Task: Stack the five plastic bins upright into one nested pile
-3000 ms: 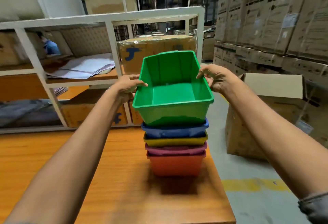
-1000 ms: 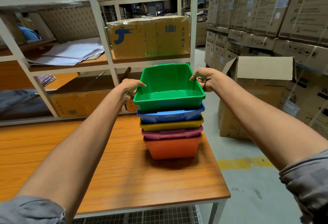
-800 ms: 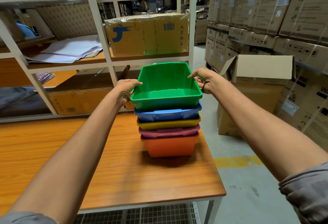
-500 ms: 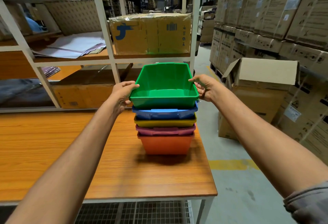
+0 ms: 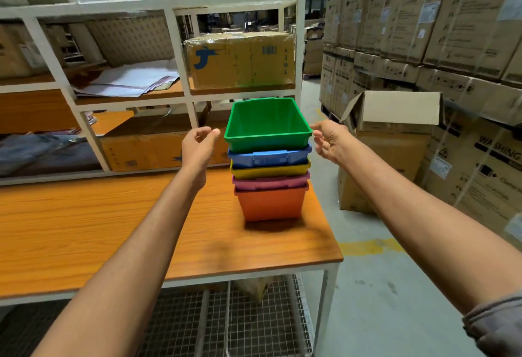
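Now both hands, left hand (image 5: 197, 144) and right hand (image 5: 329, 139), hang open beside the green bin (image 5: 267, 125) (top of the pile) near the table (image 5: 113, 229) corner.

Five bins sit nested upright on the wooden table (image 5: 118, 232): green bin (image 5: 267, 126) on top, then blue (image 5: 269, 156), yellow (image 5: 269, 169), pink (image 5: 270, 182) and orange bin (image 5: 270, 204). The left hand (image 5: 199, 146) and right hand (image 5: 329, 139) flank the green rim, fingers loose, just apart from it.

A wooden surface (image 5: 84, 229) stood before a white rack (image 5: 175, 54) on which a taped carton (image 5: 240, 60) and papers (image 5: 130, 79) were kept. An open box (image 5: 395, 136) sat on the floor (image 5: 395, 286).
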Demonstrator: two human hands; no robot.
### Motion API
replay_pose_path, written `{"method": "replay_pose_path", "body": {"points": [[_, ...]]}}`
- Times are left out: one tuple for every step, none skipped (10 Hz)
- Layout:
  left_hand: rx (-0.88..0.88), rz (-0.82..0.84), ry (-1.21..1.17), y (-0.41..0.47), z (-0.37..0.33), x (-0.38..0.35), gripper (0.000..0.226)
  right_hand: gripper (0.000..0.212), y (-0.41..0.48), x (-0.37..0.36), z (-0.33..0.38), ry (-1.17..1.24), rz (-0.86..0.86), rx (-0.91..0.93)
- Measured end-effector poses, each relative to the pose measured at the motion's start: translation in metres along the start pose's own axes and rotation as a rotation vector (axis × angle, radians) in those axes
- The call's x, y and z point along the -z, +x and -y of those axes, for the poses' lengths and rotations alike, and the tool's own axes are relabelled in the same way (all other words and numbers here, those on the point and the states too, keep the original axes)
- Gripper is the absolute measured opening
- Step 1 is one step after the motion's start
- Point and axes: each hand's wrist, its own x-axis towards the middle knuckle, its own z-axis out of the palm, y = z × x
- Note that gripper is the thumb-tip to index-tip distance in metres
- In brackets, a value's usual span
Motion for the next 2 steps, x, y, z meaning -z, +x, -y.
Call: {"method": "replay_pose_path", "body": {"points": [[-0.114, -0.028, 0.040, -0.017, -0.003, 0.010, 0.039, 0.004, -0.023, 0.001, -0.006, -0.017, 0.007, 0.037], [-0.306, -0.085, 0.256, -0.039, -0.022, 0.019, 0.046, 0.021, -0.046, 0.006, -0.005, -0.139, -0.003, 0.166]]}}
